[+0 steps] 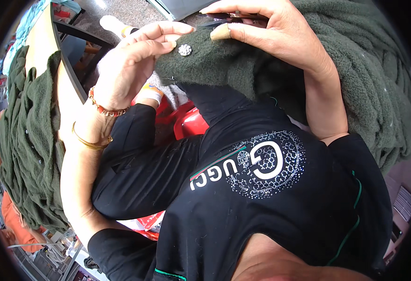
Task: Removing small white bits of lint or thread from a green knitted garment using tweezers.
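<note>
While the left hand (pixel 128 68) works at the near-left edge of the dark green fuzzy fabric (pixel 205 61), its thumb and index finger sit close together, tips at the cloth's margin, apparently pinching it; the other fingers curl behind. Just right of that thumb tip, on the fabric, a round, sparkling white button (pixel 185 50). Right hand (pixel 261 23): thumb and index stand apart, a narrow gap between; thumb, its tip wrapped in a tan cover (pixel 221 33), rests on the upper edge of the same cloth. A dark, slim object (pixel 229 19) shows in that gap, too hidden to identify; cannot tell whether these fingers grip it. Below both sets of fingers, the fabric hangs over black trousers (pixel 144 173). Beyond the right fingers, to their right, more green cloth (pixel 369 79) lies in deep folds; well left of the left fingers, another green heap (pixel 32 140) drapes over a pale tabletop (pixel 67 100).
</note>
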`<state>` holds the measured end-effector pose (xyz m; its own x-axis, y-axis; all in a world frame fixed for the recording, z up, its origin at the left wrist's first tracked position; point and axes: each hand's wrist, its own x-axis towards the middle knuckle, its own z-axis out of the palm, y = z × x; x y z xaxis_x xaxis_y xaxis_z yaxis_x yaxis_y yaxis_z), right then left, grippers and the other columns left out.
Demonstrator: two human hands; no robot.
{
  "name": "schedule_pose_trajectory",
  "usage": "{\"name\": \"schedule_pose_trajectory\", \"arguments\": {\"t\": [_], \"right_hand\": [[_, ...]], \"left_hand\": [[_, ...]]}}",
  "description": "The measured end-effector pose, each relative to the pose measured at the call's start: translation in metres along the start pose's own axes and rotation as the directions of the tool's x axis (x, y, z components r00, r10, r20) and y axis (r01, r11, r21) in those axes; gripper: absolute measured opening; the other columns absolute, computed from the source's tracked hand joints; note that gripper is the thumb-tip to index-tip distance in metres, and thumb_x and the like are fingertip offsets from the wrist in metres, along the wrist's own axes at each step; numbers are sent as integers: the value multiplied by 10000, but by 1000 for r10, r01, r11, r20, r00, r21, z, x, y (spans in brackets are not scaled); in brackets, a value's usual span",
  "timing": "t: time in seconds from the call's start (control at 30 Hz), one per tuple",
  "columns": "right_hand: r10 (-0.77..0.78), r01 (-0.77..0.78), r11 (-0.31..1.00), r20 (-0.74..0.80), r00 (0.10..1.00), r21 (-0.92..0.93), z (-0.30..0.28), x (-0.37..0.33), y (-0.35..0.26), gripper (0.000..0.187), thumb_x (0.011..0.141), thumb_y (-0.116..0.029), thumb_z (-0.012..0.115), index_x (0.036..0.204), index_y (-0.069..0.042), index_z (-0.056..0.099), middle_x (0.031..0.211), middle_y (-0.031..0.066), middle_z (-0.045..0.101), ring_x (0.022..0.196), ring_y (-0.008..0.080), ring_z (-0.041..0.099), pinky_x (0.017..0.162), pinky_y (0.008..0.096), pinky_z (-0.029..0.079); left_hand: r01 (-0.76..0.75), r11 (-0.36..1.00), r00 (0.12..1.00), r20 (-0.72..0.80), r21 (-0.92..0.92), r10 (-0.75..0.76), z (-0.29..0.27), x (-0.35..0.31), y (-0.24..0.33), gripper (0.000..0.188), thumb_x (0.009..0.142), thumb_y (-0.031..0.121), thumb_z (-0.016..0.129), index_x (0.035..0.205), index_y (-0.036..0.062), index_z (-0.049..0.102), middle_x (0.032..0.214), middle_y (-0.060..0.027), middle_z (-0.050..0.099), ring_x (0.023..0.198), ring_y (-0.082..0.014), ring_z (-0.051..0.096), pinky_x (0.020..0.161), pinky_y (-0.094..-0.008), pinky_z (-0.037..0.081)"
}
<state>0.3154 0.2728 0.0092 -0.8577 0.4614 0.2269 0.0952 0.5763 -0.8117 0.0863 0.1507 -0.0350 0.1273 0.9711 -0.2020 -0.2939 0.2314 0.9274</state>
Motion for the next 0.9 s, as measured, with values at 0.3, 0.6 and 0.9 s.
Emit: {"name": "schedule_pose_trajectory", "arguments": {"t": [0.3, 0.6, 0.9], "right_hand": [[38, -37, 999, -6, 999, 19, 1, 0, 3, 325, 809, -121, 768, 1103, -3, 695, 826, 21, 592, 682, 83, 485, 596, 231, 389], [31, -37, 995, 70, 997, 89, 5, 2, 6, 319, 830, -125, 758, 1120, -8, 694, 836, 29, 603, 704, 93, 502, 618, 236, 408], [-657, 659, 752, -81, 750, 3, 18, 25, 37, 362, 837, -140, 761, 1162, -9, 673, 836, 42, 598, 725, 101, 507, 643, 247, 428]], "left_hand": [[-91, 979, 992, -70, 185, 105, 2, 4, -17, 212, 964, 165, 628, 1116, 21, 662, 1030, -8, 683, 988, -63, 594, 928, -217, 428], [-391, 807, 850, -162, 442, 501, 3, 9, -20, 150, 969, 145, 626, 1048, 26, 669, 961, -11, 690, 898, -44, 613, 808, -189, 482], [-487, 818, 803, -210, 307, 558, 17, 8, -7, 142, 959, 120, 630, 1058, 29, 677, 990, -17, 695, 932, -65, 620, 858, -208, 479]]}}
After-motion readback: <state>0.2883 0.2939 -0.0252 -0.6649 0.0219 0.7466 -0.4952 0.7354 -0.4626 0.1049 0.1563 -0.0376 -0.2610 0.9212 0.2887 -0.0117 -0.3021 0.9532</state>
